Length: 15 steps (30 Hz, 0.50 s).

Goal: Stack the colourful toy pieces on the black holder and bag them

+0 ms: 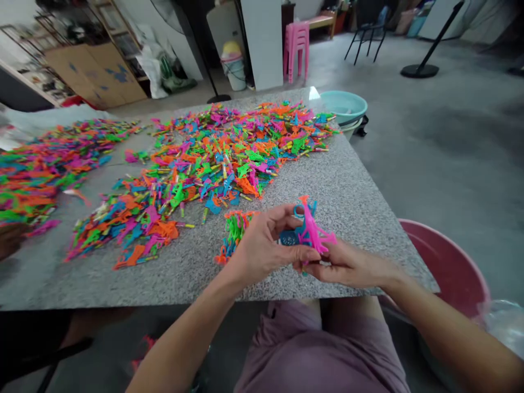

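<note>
Just above the table's front edge, my two hands meet around a pink toy gun (311,229) and a blue toy gun (289,238). The fingers and thumb of my left hand (262,240) are closed on the pair from the left. From below right, my right hand (346,265) grips their lower part; its fingertips partly hide where the two pieces touch. Beside my left wrist lies a neat row of green and orange toy guns (234,232), partly covered by that hand.
A large heap of mixed toy guns (221,153) spreads over the speckled table (344,202), with another heap (53,164) at left. A person's hand (14,240) shows at the left edge. A red tub (442,262) stands at right, a turquoise basin (344,103) beyond the far corner.
</note>
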### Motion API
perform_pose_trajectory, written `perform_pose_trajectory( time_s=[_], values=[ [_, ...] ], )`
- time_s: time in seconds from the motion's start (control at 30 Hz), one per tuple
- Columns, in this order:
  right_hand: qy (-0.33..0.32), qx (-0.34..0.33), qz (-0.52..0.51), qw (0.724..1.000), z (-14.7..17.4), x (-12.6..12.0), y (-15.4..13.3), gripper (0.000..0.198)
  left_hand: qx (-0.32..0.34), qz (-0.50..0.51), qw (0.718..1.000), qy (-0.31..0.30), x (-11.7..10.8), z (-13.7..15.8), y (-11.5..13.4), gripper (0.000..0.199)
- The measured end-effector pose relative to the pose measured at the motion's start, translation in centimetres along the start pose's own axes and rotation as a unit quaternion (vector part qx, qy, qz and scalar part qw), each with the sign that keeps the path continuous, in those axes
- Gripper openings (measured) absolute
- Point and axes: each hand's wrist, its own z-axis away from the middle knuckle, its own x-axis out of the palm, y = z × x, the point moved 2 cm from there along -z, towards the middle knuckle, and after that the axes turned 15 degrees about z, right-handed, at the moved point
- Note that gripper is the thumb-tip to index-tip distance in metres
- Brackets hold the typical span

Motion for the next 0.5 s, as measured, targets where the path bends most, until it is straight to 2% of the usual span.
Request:
perform_pose_trajectory(
  time_s=[0.07,0.13,0.37,0.5],
  values=[
    [-0.002,0.009,-0.037,0.999,0.5,0.5,-0.1,0.018,-0.033,0.058,0.998,0.004,1.2,0.0,-0.4,0.042],
    [-0.007,0.012,-0.056,0.998,1.0,0.9,0.2,0.019,-0.047,0.064,0.997,0.021,1.9,0.3,-0.5,0.032],
    [-0.005,0.016,-0.107,0.994,1.8,1.6,0.5,0.021,-0.07,0.034,0.997,-0.012,1.8,0.6,-0.4,0.029],
    [-0.002,0.053,-0.146,0.988,2.6,1.3,1.7,0.021,-0.076,0.034,0.996,-0.043,1.6,0.5,-0.9,0.027]
  ],
)
